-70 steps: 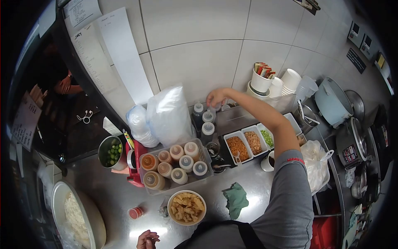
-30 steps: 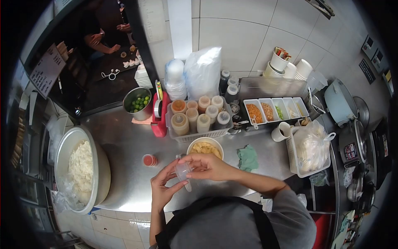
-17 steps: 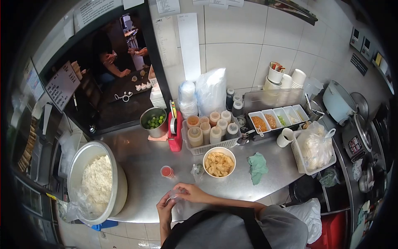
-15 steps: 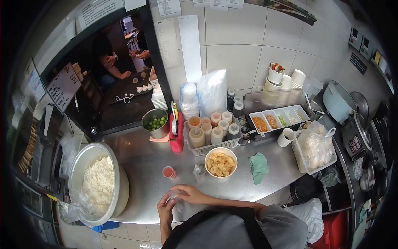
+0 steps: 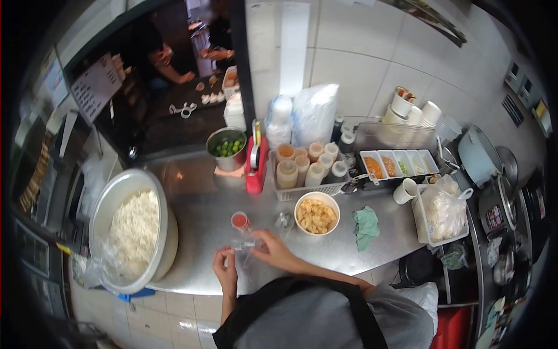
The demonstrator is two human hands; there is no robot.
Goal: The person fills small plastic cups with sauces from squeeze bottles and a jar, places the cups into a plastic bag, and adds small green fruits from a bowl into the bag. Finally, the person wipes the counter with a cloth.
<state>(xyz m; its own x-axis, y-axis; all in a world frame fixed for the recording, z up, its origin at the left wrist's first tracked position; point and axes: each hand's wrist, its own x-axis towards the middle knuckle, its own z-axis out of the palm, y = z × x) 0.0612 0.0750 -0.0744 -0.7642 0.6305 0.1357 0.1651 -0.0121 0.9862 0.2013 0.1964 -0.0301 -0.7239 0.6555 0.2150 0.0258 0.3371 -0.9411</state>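
Above the near edge of the steel counter, a small clear plastic bag (image 5: 243, 245) is stretched between my two hands. My left hand (image 5: 225, 265) is closed, its fingertips pinching the bag's left side. On the other side, the thumb and fingers of my right hand (image 5: 273, 250) grip the bag near its mouth. Just beyond the bag stands a small clear cup of red sauce (image 5: 239, 220). A knotted clear bag (image 5: 285, 221) lies to its right, its contents hard to make out. Beside that is a white paper bowl (image 5: 317, 233) filled with golden fried pieces (image 5: 317, 215).
A large tub (image 5: 170, 244) of white rice stands at left. Behind are a metal pot of limes (image 5: 226, 145), a red tape dispenser (image 5: 256, 166) and a basket of sauce bottles (image 5: 308, 189). Rightward lie a green cloth (image 5: 365, 228) and topping trays (image 5: 401, 164). Two people stand beyond the hatch.
My hands have moved apart, and the plastic bag now spreads between them, closer to the sauce cup. The camera view has shifted slightly.
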